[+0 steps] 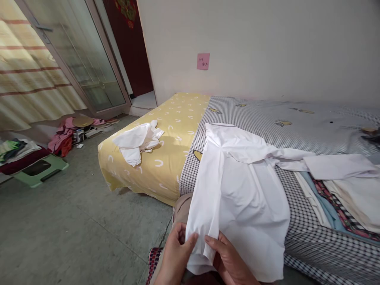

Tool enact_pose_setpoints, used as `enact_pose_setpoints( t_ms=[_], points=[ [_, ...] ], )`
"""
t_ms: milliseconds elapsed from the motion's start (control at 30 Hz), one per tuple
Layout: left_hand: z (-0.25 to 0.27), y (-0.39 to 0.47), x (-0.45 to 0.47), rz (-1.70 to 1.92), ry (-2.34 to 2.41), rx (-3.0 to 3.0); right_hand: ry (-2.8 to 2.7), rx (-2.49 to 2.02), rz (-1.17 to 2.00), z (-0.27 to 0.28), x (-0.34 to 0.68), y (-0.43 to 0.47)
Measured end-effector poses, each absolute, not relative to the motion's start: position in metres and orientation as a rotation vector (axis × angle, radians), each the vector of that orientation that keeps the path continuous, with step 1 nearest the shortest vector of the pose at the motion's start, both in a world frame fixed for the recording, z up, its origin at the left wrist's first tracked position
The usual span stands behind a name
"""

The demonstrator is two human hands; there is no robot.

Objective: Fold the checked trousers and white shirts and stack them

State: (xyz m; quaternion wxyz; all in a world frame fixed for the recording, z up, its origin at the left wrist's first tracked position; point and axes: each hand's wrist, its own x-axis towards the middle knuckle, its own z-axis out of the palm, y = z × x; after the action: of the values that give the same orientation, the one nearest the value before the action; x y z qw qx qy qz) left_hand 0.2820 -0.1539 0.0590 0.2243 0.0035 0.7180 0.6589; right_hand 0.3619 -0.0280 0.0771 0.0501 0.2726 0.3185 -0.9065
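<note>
A white shirt [249,198] lies spread over the near edge of the bed and my lap, its collar end up on the checked sheet. One sleeve runs down toward me, and the other stretches right across the folded clothes. My left hand [178,247] pinches the left side of the near sleeve's end between thumb and fingers. On the right side of that same sleeve end, my right hand [224,253] grips the cloth, thumb on top. Some of the fingers are hidden beneath the fabric.
A crumpled white cloth [138,140] lies on the yellow sheet [175,130]. Folded clothes [335,202] are stacked at the right on the checked sheet [249,109]. A green stool [41,170] bearing clothes stands on the floor at left, near a pink pile [63,132].
</note>
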Motion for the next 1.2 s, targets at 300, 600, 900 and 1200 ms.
enact_pose_setpoints(
  t_ms=[300, 600, 900, 1200],
  points=[
    [0.059, -0.173, 0.274, 1.695, 2.056, -0.119, 1.155, 0.854, -2.603, 0.037, 0.375, -0.02],
    [0.052, -0.201, 0.281, 1.654, 2.109, -0.083, 1.146, 0.944, -2.582, 0.023, 0.392, -0.016],
    [0.054, -0.211, 0.3, 1.145, 2.653, 0.595, 1.355, 0.858, -2.417, 0.041, 0.384, -0.018],
    [0.058, -0.207, 0.307, 1.064, 2.767, 0.655, 1.399, 0.894, -2.407, 0.044, 0.378, -0.021]
  ],
)
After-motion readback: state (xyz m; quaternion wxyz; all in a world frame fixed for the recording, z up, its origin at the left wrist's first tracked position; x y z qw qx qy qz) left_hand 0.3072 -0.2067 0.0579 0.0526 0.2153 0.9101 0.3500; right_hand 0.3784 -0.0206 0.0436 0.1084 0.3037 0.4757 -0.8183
